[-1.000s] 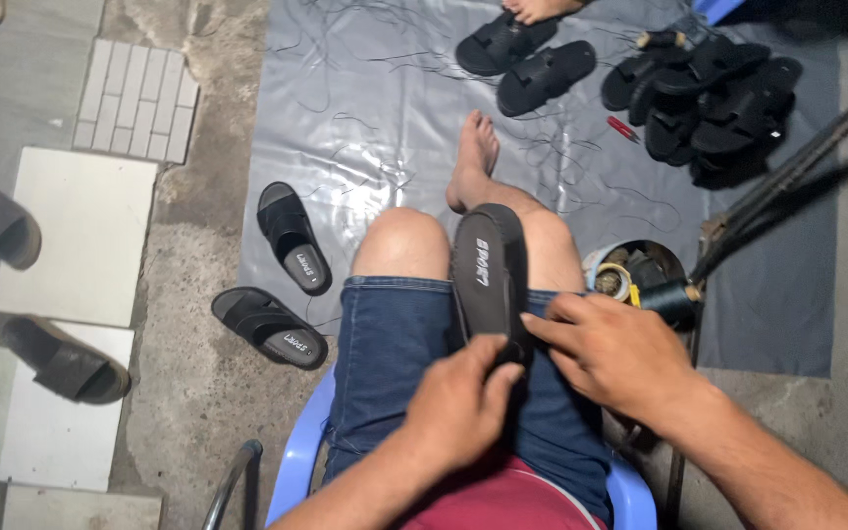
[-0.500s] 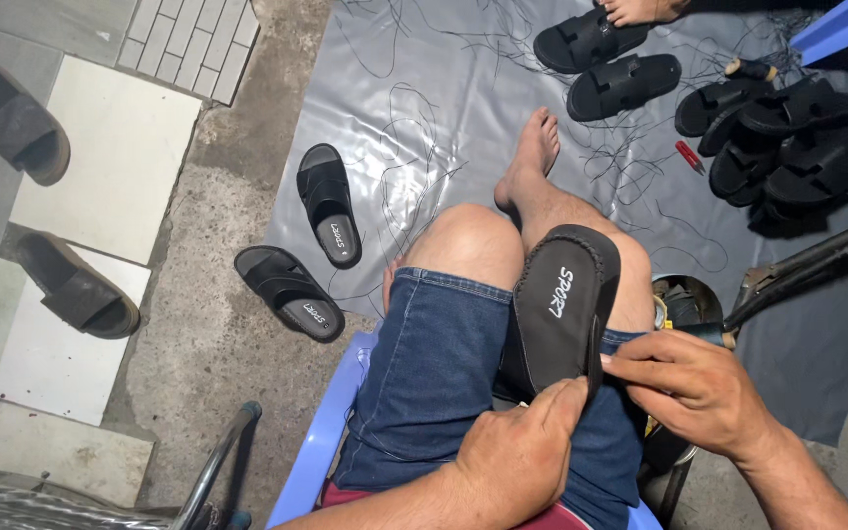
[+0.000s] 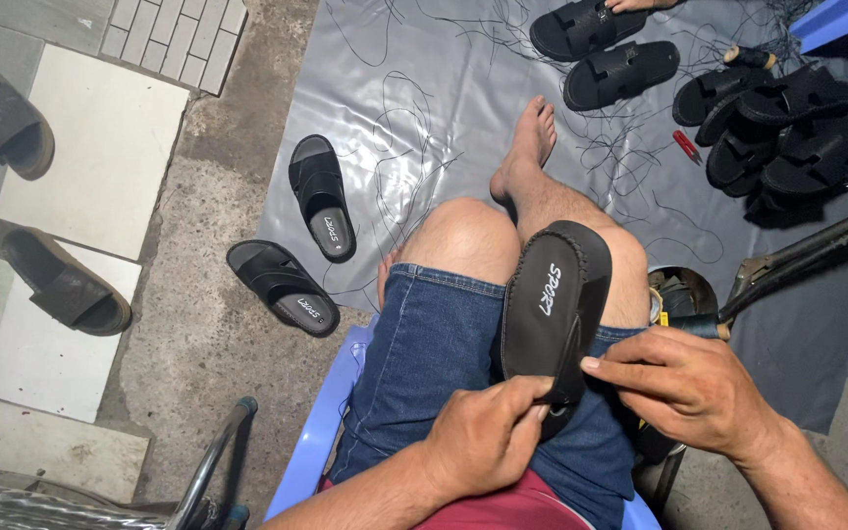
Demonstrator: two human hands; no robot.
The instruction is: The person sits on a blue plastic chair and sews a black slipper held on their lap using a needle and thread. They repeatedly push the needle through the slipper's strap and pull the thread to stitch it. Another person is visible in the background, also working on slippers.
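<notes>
Fingers of left hand (image 3: pixel 483 442) and right hand (image 3: pixel 684 388) pinch black sandal (image 3: pixel 550 304).

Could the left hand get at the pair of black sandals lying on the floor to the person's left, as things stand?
Probably yes. The left hand is pinching the black sandal on the lap, but nothing lies between it and the pair of sandals on the floor; it would likely need letting go and leaning down.

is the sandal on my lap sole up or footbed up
Footbed up: the black sandal shows its printed insole, and its strap lies on top under the left hand.
</notes>
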